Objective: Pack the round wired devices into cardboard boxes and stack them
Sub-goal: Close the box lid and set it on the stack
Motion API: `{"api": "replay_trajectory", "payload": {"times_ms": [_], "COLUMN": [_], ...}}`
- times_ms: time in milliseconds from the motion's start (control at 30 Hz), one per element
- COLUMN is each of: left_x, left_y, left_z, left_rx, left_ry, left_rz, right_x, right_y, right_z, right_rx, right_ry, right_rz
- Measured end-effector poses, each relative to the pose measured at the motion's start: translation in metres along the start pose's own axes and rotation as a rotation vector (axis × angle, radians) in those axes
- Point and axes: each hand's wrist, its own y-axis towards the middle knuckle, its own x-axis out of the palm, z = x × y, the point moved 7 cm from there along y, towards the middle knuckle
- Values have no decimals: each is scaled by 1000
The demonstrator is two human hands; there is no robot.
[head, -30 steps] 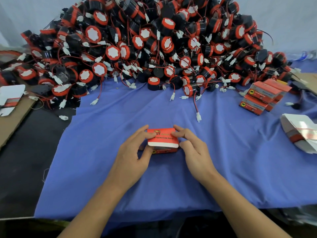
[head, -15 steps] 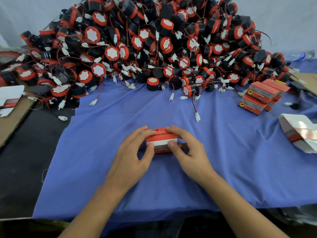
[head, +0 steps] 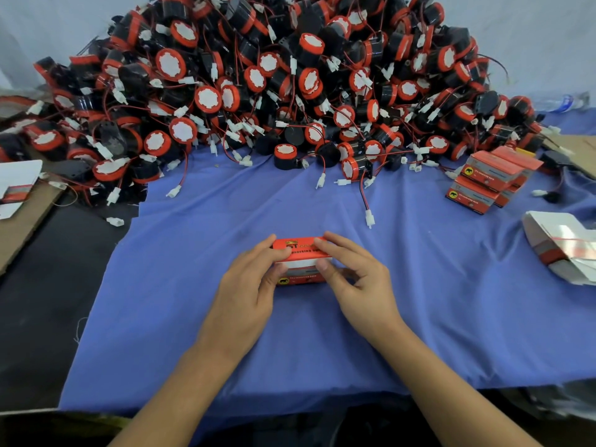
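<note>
Small red cardboard box (head: pixel 301 262) near centre on the blue cloth (head: pixel 193 285). Left hand (head: pixel 248 285) and right hand (head: pixel 358 279) pinch its ends, thumbs at the near flap. Likely light, thin-walled, crushable; best held by the end panels, pressing gently.

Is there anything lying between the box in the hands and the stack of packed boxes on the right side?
Almost nothing. The left hand and right hand hold the box. Between it and the stack of packed boxes lie blue cloth and one white connector on its wire, near that path. Lifted, the box should clear it.
</note>
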Motion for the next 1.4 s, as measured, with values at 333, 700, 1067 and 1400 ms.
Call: {"api": "replay_trajectory", "payload": {"times_ms": [333,700,1067,1400], "left_x": [-9,-5,1,15], "left_y": [-2,-8,-10,11], "left_z": [13,21,20,0], "left_rx": [113,143,176,-337], "left_ry": [84,262,297,-223], "left_rz": [135,140,118,93], "right_x": [-1,5,11,-6], "right_y": [-2,-14,-18,-4], "right_z": [-1,-21,-23,2], "right_rx": [-27,-222,-292,111], "right_ry": [34,-387,-532,-129], "right_rz": [34,82,77,96]}}
